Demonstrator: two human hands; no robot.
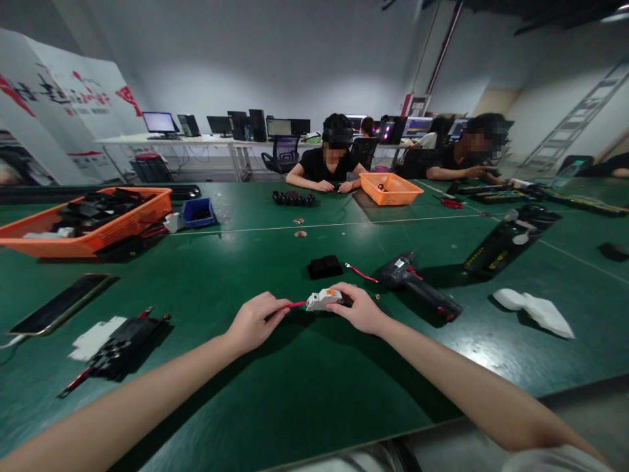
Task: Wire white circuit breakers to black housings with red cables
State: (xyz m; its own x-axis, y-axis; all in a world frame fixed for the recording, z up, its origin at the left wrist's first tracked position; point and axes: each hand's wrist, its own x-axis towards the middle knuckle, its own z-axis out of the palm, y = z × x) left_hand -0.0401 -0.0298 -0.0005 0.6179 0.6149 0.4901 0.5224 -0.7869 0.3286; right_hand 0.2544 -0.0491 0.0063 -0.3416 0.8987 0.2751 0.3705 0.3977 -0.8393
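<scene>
My left hand pinches a short red wire between thumb and fingers. The wire's far end meets the left side of a white circuit breaker with an orange switch. My right hand is closed on the breaker's right side, holding it just over the green table. Whether the wire sits inside the breaker's terminal, I cannot tell. Just beyond the hands lies a black block-shaped part. Another red wire with a metal lug lies right of it, by a cordless screwdriver.
At left are an orange basket of black parts, a blue bin, a phone and a black-and-white assembly. At right stand a dark bottle and a white wrapped item. Co-workers sit across the table near another orange basket.
</scene>
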